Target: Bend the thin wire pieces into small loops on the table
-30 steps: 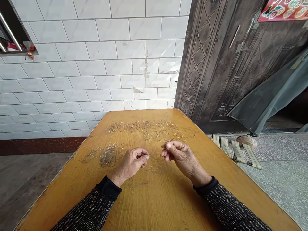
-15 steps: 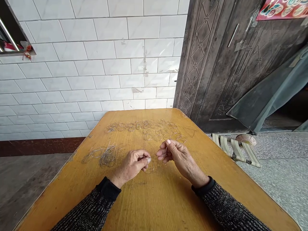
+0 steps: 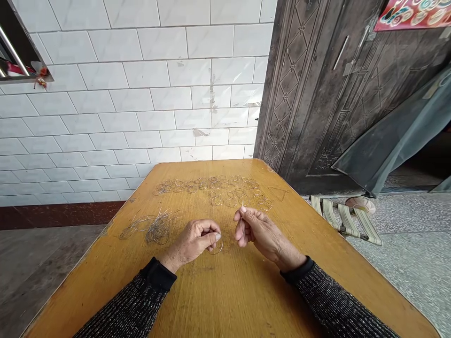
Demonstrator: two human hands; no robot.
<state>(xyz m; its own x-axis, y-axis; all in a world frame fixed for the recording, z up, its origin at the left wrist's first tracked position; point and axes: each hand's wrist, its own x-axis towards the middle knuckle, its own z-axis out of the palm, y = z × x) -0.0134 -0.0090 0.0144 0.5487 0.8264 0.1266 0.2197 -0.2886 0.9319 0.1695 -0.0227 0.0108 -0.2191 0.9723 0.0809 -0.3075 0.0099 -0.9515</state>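
Observation:
Over the middle of the wooden table (image 3: pixel 225 291), my left hand (image 3: pixel 195 240) pinches a thin wire (image 3: pixel 220 249), whose curved part hangs below the fingertips. My right hand (image 3: pixel 259 230) is a short way to the right, thumb and forefinger closed on a thin wire piece (image 3: pixel 243 203) that sticks up past the thumb tip. Whether both hands hold one and the same wire I cannot tell. Left of my left hand lies a tangled bundle of wires (image 3: pixel 157 230). Beyond both hands, several bent wire loops (image 3: pixel 202 184) lie in rows.
A wire triangle (image 3: pixel 278 193) lies near the table's right edge. The white tiled wall (image 3: pixel 169 101) stands behind the table. To the right are a dark metal door (image 3: pixel 317 108), a hanging curtain (image 3: pixel 391 136) and a low stool with striped straps (image 3: pixel 343 216) on the floor.
My right hand has turned slightly, its lower fingers curling in, and the wire stretch seen between the hands no longer shows there. My left hand stays nearly still.

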